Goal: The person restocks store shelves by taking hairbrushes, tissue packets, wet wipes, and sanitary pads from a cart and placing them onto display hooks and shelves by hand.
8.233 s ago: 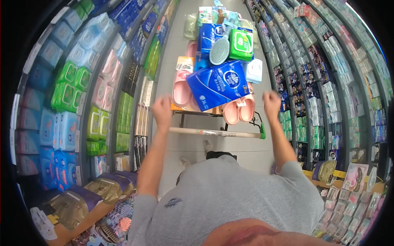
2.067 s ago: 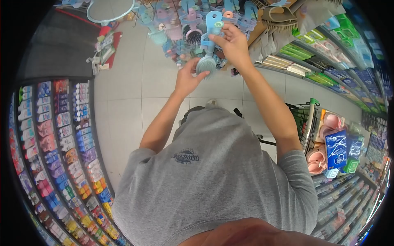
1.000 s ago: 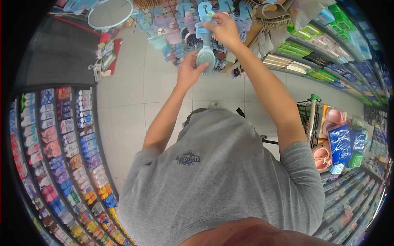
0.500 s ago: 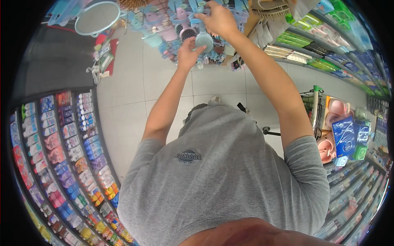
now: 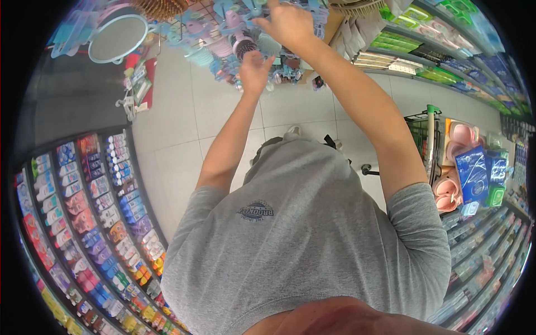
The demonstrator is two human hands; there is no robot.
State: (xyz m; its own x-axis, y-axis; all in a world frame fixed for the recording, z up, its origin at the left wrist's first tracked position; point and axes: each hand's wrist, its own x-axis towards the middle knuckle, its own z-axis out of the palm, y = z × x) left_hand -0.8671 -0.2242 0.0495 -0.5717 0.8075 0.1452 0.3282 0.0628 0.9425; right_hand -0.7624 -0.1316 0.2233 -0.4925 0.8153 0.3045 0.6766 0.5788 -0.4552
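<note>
The pale brush is seen just beyond the left hand — thumb and fingers parted — beside the right hand, whose grip cannot be made out.

Wearer: person | T-shirt: heathered grey | sleeves: short, grey | chest emblem: dark, arched lettering | lower garment: dark, mostly hidden | shoe: pale, partly visible

Your single view looks forward and steeply down from your head, taking in your shirt close below and the brush display at the top edge.
</note>
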